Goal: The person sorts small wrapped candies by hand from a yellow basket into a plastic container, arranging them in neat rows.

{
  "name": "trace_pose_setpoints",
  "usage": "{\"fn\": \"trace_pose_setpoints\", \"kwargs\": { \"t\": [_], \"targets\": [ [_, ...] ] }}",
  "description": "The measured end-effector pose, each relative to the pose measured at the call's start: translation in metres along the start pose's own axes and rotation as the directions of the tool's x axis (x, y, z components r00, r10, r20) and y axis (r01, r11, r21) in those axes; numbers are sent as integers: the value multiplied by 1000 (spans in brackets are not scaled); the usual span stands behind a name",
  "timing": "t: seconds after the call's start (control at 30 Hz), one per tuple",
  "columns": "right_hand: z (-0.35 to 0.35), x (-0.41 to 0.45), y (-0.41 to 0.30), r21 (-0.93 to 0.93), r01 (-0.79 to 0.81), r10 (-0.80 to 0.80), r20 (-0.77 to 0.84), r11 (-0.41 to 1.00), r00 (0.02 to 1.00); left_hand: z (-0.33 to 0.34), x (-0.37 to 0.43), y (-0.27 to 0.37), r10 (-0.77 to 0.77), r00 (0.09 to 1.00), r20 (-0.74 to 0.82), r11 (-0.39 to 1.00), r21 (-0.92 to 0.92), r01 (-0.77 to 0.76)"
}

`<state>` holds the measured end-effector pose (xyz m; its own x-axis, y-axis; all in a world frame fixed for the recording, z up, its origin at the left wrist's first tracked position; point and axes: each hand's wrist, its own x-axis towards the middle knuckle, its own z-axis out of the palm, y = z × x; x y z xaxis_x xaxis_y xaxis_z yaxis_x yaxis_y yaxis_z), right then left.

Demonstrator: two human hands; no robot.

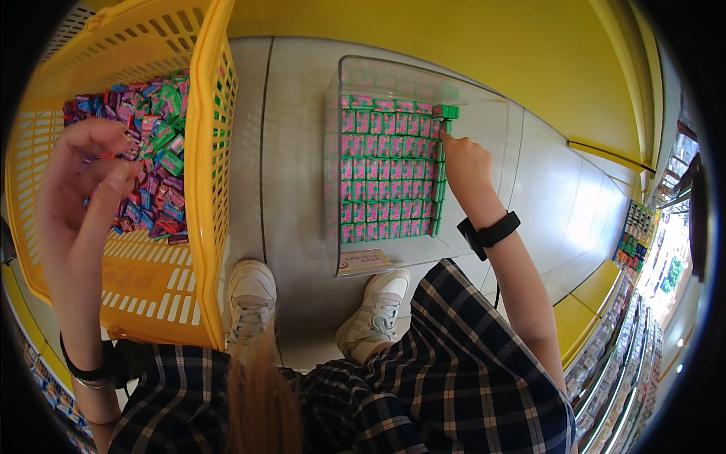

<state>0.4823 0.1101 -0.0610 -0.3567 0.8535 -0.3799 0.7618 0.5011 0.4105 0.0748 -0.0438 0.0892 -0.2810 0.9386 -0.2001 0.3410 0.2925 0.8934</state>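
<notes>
A clear plastic bin (339, 170) stands on the tiled floor. Green-and-pink wrapped candies (391, 170) fill it in neat rows, with more stacked along their right side. My right hand (468, 162) reaches into the bin, its fingertips at the upper right end of the rows beside a small green pack (446, 111); whether it grips a candy cannot be told. On the left, my left hand (91, 187) is over a yellow plastic basket (204, 170), fingers curled and apart from the thumb, with no candy seen between them. Loose candies in green, pink, blue, purple and red wrappers (153, 170) lie heaped in the basket.
A yellow panel (431, 34) runs along the floor beyond the bin. My white shoes (252, 289) are between basket and bin. A printed card (366, 261) lies at the bin's near edge. Shelves of goods (618, 340) stand at the far right.
</notes>
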Motion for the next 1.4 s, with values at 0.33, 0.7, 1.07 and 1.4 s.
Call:
{"fn": "trace_pose_setpoints", "kwargs": {
  "t": [0.33,0.7,1.07,1.4],
  "targets": [
    [-25,-28,-7,124,86,-87,-5,989,996,-62,44,-44,-217,944,247,942,306,137],
    [-53,-74,-1,330,121,-86,-118,936,989,-21,89,-128,-3,966,258,868,481,-125],
    [-80,-91,-13,486,222,-135,-207,845,969,17,105,-139,45,995,90,778,622,-91],
    [-157,-113,-8,881,462,-6,-464,101,886,49,0,92,242,907,346,820,426,-381]
  ]
}}
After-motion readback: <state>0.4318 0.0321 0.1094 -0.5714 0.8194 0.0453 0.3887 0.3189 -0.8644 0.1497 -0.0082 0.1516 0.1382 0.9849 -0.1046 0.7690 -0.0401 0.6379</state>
